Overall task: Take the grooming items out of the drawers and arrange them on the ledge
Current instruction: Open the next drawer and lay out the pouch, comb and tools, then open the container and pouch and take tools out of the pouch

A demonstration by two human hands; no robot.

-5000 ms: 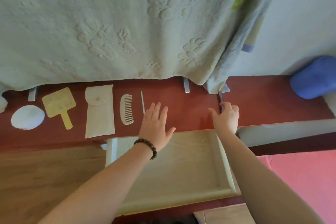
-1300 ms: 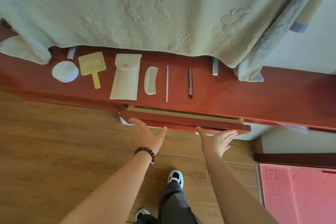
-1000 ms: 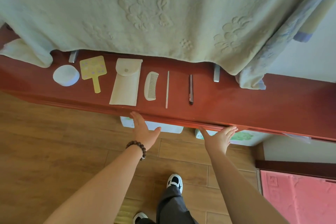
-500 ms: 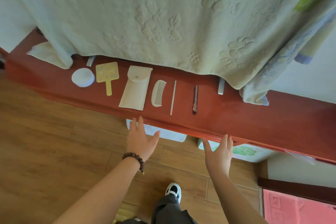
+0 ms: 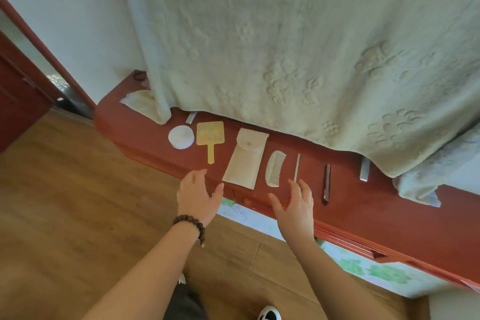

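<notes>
Hands, left [image 5: 198, 196] and right [image 5: 294, 205], hover with relaxed grip, fingers apart and holding nothing, at the ledge's [image 5: 376, 212] near edge, near pouch [image 5: 245, 158] and comb [image 5: 274, 168].

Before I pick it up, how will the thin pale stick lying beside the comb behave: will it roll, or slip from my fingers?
The thin pale stick looks slender and straight, so it is probably stiff and light. It lies flat on the smooth red ledge, so pinching it may be fiddly and it could slide. Whether it is round enough to roll cannot be told. The comb lies close beside it, apart.
</notes>
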